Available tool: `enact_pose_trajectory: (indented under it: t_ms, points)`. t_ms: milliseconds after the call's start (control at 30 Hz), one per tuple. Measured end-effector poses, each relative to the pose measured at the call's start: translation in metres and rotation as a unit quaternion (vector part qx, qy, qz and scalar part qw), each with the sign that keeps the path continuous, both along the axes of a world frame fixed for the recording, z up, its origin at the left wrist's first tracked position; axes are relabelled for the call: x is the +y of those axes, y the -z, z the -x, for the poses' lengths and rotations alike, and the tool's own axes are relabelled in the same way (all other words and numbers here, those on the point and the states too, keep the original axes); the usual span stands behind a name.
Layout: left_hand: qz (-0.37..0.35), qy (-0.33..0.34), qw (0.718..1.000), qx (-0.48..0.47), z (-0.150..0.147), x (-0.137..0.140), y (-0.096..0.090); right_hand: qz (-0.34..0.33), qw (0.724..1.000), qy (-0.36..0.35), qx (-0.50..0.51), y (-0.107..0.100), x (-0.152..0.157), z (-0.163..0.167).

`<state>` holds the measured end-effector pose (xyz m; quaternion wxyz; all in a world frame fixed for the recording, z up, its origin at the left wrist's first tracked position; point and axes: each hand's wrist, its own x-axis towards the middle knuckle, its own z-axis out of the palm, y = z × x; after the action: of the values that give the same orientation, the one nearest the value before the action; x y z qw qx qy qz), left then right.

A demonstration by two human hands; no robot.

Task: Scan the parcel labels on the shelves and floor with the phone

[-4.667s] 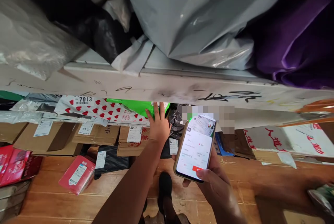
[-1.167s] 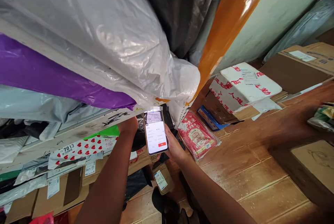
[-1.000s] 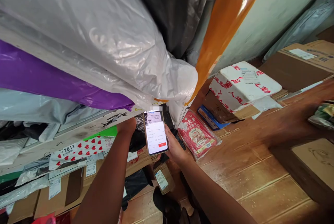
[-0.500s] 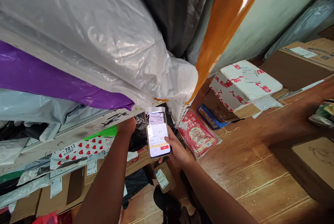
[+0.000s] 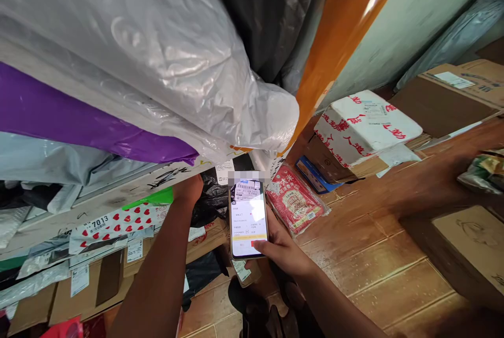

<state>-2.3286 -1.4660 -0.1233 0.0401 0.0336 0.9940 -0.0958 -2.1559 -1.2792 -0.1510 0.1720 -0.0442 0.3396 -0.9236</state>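
My right hand (image 5: 285, 246) grips a smartphone (image 5: 248, 222), its lit screen facing up and the thumb over a red button low on the screen. A barcode label image fills the top of the screen. My left hand (image 5: 189, 188) reaches in at the shelf edge beside a black plastic parcel (image 5: 210, 196); its fingers are hidden, so I cannot tell how it holds the parcel. Behind the phone's top edge a white shipping label (image 5: 225, 171) shows on black wrapping. A bright green parcel (image 5: 151, 197) lies just left of that hand.
Overhead, a grey plastic parcel (image 5: 189, 65), a purple one (image 5: 86, 117) and an orange one (image 5: 334, 39) stick out from the shelf. A heart-patterned parcel (image 5: 126, 222) lies below. On the floor are a red rice bag (image 5: 295, 199), a white box (image 5: 366, 123) and cardboard boxes (image 5: 472, 243).
My right hand has moved the phone slightly down and right, and its thumb now lies over the red button. The white label behind the phone has come into view.
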Motion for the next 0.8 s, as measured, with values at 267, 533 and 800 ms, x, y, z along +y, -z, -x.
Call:
enact_pose_trajectory:
  t_ms: [267, 533, 800]
  points:
    - [-0.059, -0.024, 0.998, 0.008, -0.002, -0.001, 0.003, 0.021, 0.991, 0.007, -0.129, 0.012, 0.009, -0.022]
    - [-0.202, -0.037, 0.979, 0.011, -0.006, -0.015, 0.013, -0.15, 0.959, 0.019, -0.241, 0.057, 0.03, -0.069]
    - [-0.383, 0.017, 0.921, 0.064, -0.025, -0.034, 0.01, -0.221, 0.925, -0.067, -0.302, 0.131, -0.014, -0.104]
